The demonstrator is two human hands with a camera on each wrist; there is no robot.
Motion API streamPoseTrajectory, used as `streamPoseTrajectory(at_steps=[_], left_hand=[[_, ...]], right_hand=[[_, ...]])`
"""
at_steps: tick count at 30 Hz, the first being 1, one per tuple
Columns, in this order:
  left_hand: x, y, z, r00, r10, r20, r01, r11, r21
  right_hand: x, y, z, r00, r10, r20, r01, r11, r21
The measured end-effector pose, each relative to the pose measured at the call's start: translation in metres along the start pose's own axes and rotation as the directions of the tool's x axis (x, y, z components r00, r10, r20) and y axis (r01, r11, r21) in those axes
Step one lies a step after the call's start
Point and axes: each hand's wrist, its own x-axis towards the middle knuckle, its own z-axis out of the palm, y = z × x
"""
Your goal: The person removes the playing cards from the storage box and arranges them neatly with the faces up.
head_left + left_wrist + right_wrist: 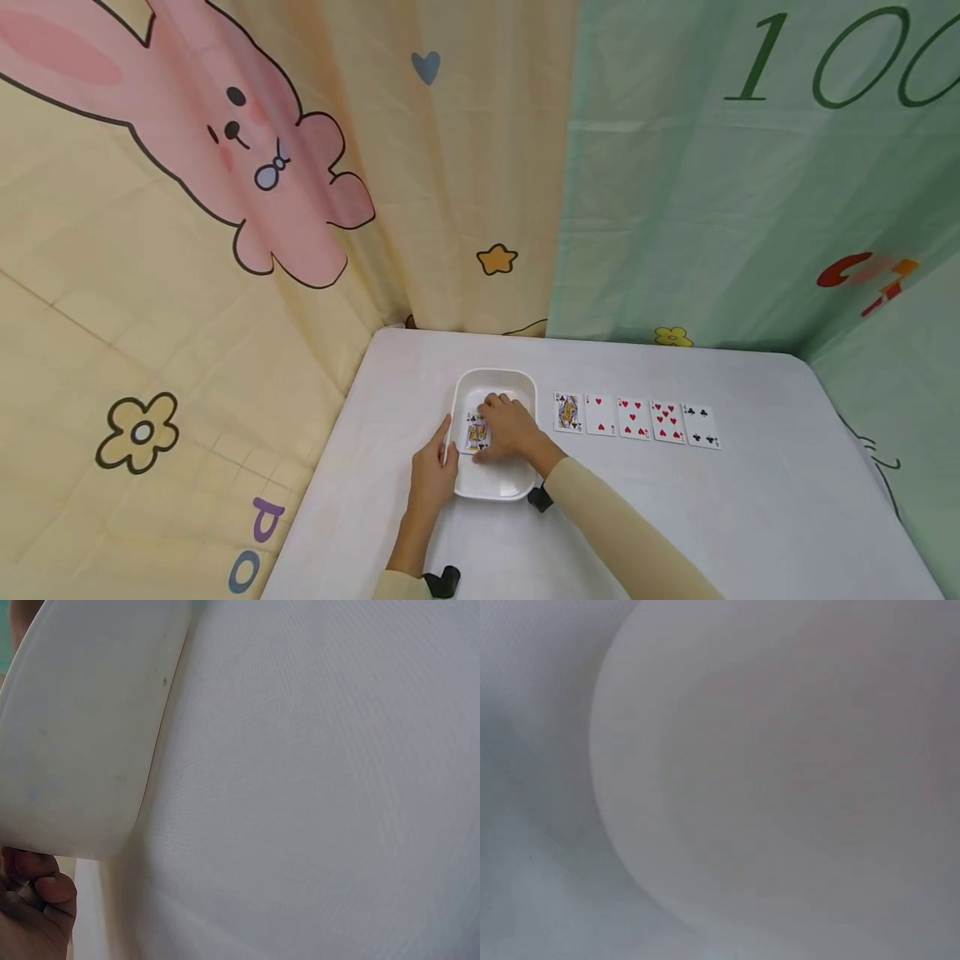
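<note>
A white rectangular tray (495,487) stands on the table, and my left hand (433,475) grips its left wall; curled fingers (56,889) meet the wall at the lower left of the left wrist view. Inside the tray lies a face playing card (477,432). My right hand (512,429) reaches into the tray over that card, its fingertips at the far edge and thumb at the near edge. Part of the card is hidden under the hand. The right wrist view has only the blurred, rounded end of the tray (630,772).
Right of the tray, several face-up playing cards lie in a row: a face card (568,412), heart cards (633,418) and a club card (701,427). A white cloth covers the table (750,517). Printed curtains (465,167) hang behind and beside it.
</note>
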Motion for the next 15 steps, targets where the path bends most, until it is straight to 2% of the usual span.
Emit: streamPoseTrajectory(at_steps=[5, 15], left_hand=[[-0.001, 0.001, 0.001, 0.999, -0.024, 0.023, 0.024, 1.0, 0.004], [0.0, 0.0, 0.0, 0.999, -0.032, 0.019, 0.032, 0.999, 0.02]], right_hand=[[-0.004, 0.0, -0.006, 1.0, 0.016, 0.026, -0.016, 1.0, 0.014], [-0.013, 0.005, -0.027, 1.0, 0.022, -0.018, -0.022, 1.0, 0.006]])
